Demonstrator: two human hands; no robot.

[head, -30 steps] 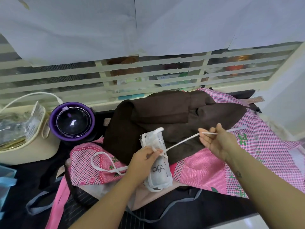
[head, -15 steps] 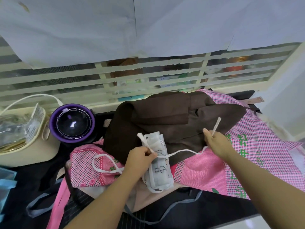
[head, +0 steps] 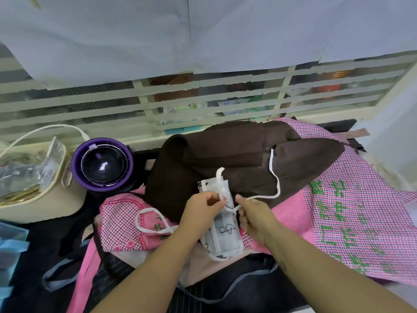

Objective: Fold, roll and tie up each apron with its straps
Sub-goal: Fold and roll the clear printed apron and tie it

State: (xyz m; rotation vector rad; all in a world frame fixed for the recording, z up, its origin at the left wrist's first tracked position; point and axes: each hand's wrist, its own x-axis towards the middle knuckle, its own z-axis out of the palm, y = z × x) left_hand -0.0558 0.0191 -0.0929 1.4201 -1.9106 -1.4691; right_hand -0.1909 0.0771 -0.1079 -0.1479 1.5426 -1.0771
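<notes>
The white roll (head: 225,233) lay in the middle, on top of a pile of aprons, with its far end over the brown apron (head: 237,154). The left hand (head: 200,208) came from the left, and its thumb and fingers pinched the strap (head: 279,189) against the upper part of the roll. The right hand (head: 255,213) was just beside it, fingers curled, and pinched the same strap close to the roll. From this hand the loose strap ran to the right and then up across the brown apron. A pink apron (head: 361,211) with green letters lay at the right. A purple device (head: 102,163) stood at the far left.
</notes>
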